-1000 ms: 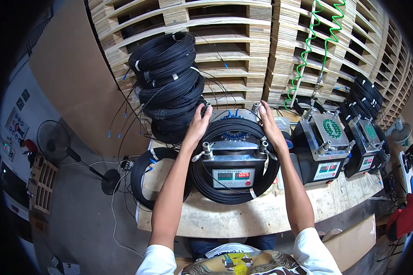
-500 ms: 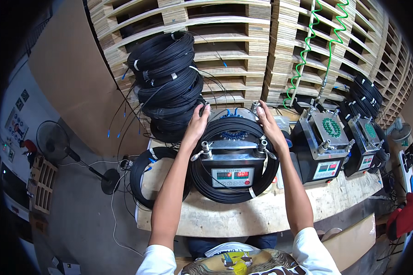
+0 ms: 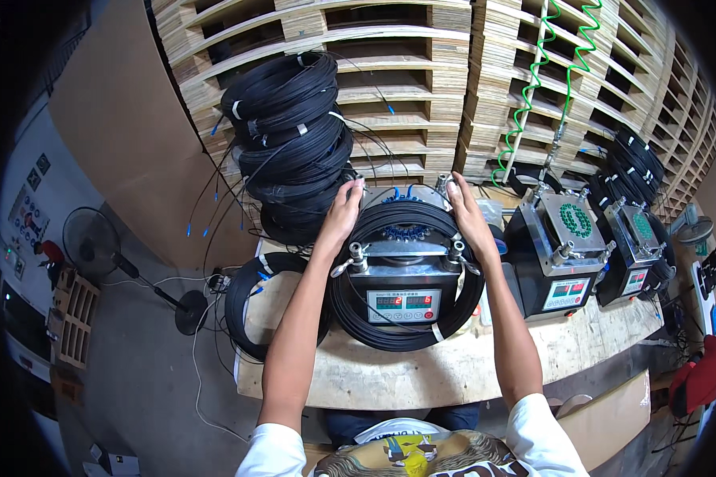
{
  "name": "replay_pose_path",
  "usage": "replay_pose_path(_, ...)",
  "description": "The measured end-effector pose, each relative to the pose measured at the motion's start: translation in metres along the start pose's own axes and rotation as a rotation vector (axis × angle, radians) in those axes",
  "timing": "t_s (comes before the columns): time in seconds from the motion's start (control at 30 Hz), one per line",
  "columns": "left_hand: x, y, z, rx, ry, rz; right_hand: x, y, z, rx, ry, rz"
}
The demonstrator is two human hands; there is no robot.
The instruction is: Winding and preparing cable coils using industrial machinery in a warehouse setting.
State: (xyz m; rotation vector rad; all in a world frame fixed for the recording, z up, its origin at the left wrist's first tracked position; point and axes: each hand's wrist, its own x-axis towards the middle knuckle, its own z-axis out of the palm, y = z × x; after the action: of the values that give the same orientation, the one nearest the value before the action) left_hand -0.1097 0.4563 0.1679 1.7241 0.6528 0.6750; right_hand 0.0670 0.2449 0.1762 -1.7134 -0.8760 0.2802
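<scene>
Left hand (image 3: 343,213) and right hand (image 3: 468,216) at rear knobs (image 3: 443,182), black machine (image 3: 406,280), cable coil (image 3: 398,340) around it

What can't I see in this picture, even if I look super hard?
All in the head view:
How firmly the left hand and right hand press: their own fingers hide the contact.
Back of the middle machine: hidden by its front and the black cable coil.
Signs on its buttons: too small.
Most of the legs: under the tabletop.
Rest of the shirt: cut off by the lower edge.

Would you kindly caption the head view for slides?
Left hand and right hand at the rear metal posts of a black box-shaped machine, its rectangular display framed by a black cable coil.
</scene>
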Motion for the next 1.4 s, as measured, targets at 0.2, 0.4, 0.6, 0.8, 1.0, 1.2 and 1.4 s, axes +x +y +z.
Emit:
replay_pose_path(0.2,-0.002,0.003,0.003,-0.010,0.081,-0.026,0.003,0.006,0.000,0.076,-0.041,-0.013)
replay_pose_path(0.4,0.003,-0.004,-0.002,0.070,0.090,-0.040,-0.002,-0.011,0.000,0.096,-0.088,0.060)
replay_pose_path(0.6,-0.001,0.006,0.002,-0.030,-0.032,-0.062,0.001,-0.001,-0.001,0.049,-0.038,0.029)
replay_pose_path(0.8,0.006,-0.014,-0.003,0.001,0.056,0.044,0.004,0.002,0.003,0.056,-0.066,0.006)
replay_pose_path(1.0,0.002,0.000,-0.002,0.102,0.069,-0.049,0.000,-0.001,0.000,0.107,-0.067,0.017)
replay_pose_path(1.2,-0.001,0.004,-0.002,0.136,0.073,-0.046,0.001,-0.003,0.000,0.081,-0.073,0.056)
replay_pose_path(1.4,0.008,-0.014,-0.004,0.060,0.062,0.020,-0.001,-0.009,0.002,0.014,-0.041,0.012)
